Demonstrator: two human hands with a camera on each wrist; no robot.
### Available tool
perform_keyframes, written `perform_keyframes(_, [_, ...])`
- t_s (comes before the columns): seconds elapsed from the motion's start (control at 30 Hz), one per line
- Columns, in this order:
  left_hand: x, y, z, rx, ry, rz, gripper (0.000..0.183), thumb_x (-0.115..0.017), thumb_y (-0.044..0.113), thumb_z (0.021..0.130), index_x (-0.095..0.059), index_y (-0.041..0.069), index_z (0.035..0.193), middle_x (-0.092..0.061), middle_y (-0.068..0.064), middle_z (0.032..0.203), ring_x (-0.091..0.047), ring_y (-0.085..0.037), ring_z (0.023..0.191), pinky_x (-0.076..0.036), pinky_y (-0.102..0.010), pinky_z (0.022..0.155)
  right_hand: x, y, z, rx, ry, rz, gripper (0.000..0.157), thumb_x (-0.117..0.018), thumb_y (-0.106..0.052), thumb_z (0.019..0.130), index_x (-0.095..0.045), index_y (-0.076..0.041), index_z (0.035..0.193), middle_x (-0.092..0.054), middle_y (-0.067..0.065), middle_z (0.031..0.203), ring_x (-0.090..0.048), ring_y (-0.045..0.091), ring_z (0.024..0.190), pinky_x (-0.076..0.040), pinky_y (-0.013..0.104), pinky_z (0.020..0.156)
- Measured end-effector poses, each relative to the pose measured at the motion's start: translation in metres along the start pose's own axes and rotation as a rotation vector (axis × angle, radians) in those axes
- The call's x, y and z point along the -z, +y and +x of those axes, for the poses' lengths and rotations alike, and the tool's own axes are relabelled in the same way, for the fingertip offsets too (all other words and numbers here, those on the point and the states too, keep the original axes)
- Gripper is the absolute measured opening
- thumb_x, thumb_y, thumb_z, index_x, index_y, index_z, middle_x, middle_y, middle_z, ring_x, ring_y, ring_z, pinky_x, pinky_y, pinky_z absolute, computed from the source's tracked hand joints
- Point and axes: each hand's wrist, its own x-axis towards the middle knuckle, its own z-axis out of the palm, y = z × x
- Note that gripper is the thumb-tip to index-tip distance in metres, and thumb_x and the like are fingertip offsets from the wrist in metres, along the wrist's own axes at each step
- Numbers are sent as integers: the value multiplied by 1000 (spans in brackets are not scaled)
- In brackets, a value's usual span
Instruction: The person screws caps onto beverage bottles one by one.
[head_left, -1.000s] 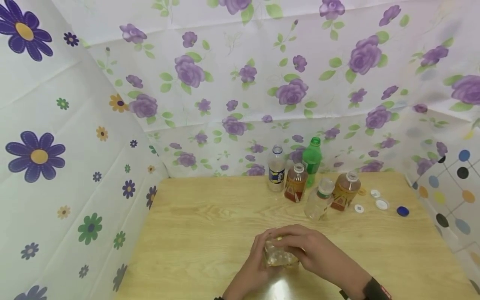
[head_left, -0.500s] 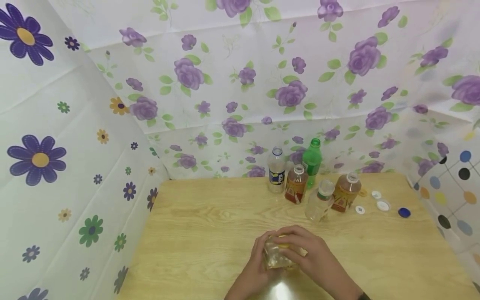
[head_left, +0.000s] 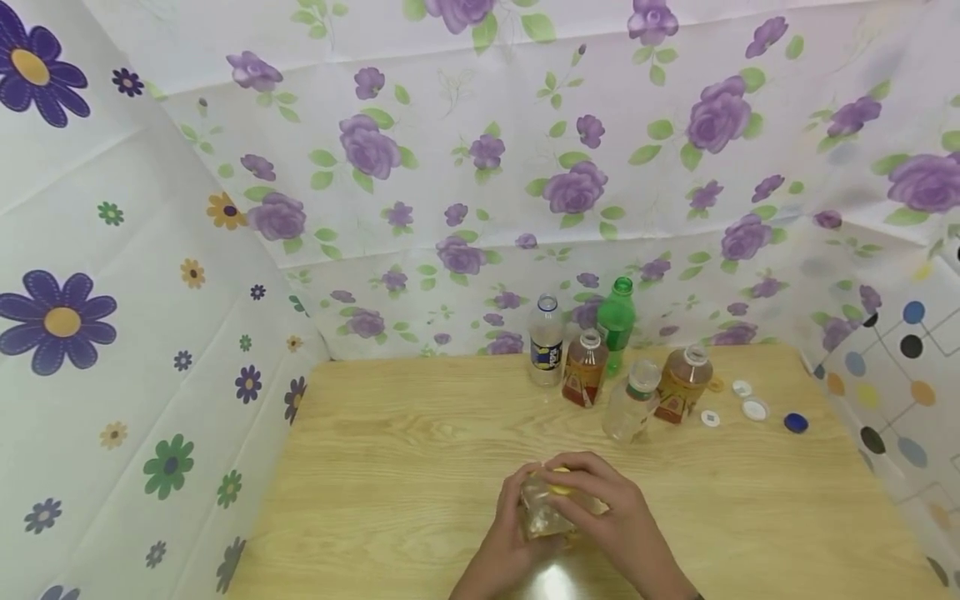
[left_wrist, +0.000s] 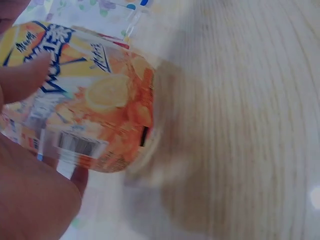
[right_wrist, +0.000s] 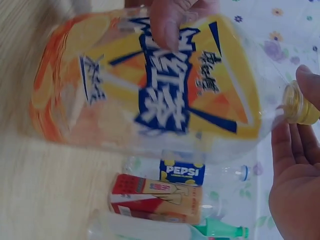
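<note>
A clear plastic tea bottle (head_left: 542,514) with a yellow and orange label stands close over the front of the table. My left hand (head_left: 504,537) grips its body, thumb across the label, as the left wrist view shows. Thumb and fingers of my right hand (head_left: 621,521) are on the yellow cap (right_wrist: 305,112), which sits on the bottle's neck. In the right wrist view, blue lettering runs over the label and the bottle looks see-through, with no drink visible inside.
Behind stand a Pepsi bottle (head_left: 545,354), a green bottle (head_left: 616,321), two red-brown labelled bottles (head_left: 583,375) (head_left: 682,387) and a clear bottle (head_left: 626,412), all uncapped-looking. Several loose caps, one blue (head_left: 796,423), lie at right. Flowered sheets (head_left: 420,208) enclose the wooden table (head_left: 390,467).
My right hand's fingers have shifted around the top of the bottle, showing more of the yellow cap. My left hand keeps its grip. The head view has shifted slightly.
</note>
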Motion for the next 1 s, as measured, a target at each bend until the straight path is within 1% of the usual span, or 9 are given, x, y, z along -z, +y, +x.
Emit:
perform_keyframes(0.13, [-1, -7, -1, -67, -4, -56, 87, -74, 15, 100, -18, 30, 164, -23, -13, 161, -40, -38, 136, -47, -68, 104, -7, 2, -3, 6, 52, -5, 47, -86, 7, 83, -77, -9, 126, -68, 4, 130, -65, 22, 121, -53, 25, 103])
perform_keyframes(0.2, [-1, -10, -1, -91, -7, -89, 86, -72, 12, 100, -17, 28, 164, -27, -14, 159, -44, -37, 132, -51, -60, 103, -10, 4, -5, 17, 69, -11, 48, -86, 6, 83, -76, -8, 127, -68, 4, 130, -64, 22, 121, -52, 25, 103])
perform_keyframes(0.3, [-2, -13, -1, -95, -6, -113, 85, -72, 12, 101, -18, 27, 164, -32, -13, 157, -48, -36, 130, -53, -52, 103, -12, 8, -9, 30, 74, -6, 48, -83, 9, 86, -74, -7, 131, -66, 5, 133, -62, 22, 124, -52, 23, 103])
perform_keyframes(0.43, [-2, -13, -1, -68, 5, -115, 86, -74, 14, 100, -18, 26, 165, -36, -11, 155, -47, -34, 130, -51, -54, 103, -13, 14, -16, 43, 69, 7, 49, -73, 14, 91, -71, -4, 136, -64, 9, 137, -59, 23, 127, -51, 20, 101])
perform_keyframes(0.57, [-3, -13, -1, -28, 12, -102, 87, -75, 17, 99, -19, 22, 166, -38, -8, 156, -42, -35, 133, -47, -61, 102, -14, 19, -22, 61, 82, 24, 50, -67, 19, 91, -69, -1, 137, -63, 13, 139, -58, 24, 129, -50, 20, 102])
perform_keyframes(0.63, [-3, -12, -1, 2, 14, -99, 88, -76, 18, 98, -21, 22, 166, -39, -6, 157, -40, -35, 133, -46, -62, 100, -14, 21, -24, 66, 97, 35, 51, -66, 20, 90, -69, 0, 137, -63, 15, 138, -58, 24, 129, -50, 21, 102])
perform_keyframes(0.73, [-4, -11, -1, 40, 18, -108, 88, -79, 20, 97, -23, 24, 165, -40, -4, 156, -39, -35, 132, -46, -62, 98, -15, 21, -26, 60, 120, 56, 51, -66, 21, 89, -69, 1, 136, -62, 17, 138, -59, 24, 127, -50, 22, 103])
perform_keyframes(0.87, [-3, -10, -1, 46, 16, -120, 87, -79, 20, 97, -25, 24, 165, -41, -3, 157, -39, -35, 133, -45, -62, 100, -18, 21, -26, 34, 144, 78, 51, -70, 20, 88, -70, 0, 134, -62, 17, 136, -59, 23, 126, -48, 22, 106])
perform_keyframes(1.0, [-1, -8, -1, 66, 11, -163, 86, -80, 19, 96, -27, 30, 163, -40, -7, 156, -41, -36, 132, -49, -59, 99, -21, 21, -25, 22, 165, 92, 52, -76, 18, 85, -72, -3, 132, -61, 16, 132, -57, 24, 123, -46, 24, 109])
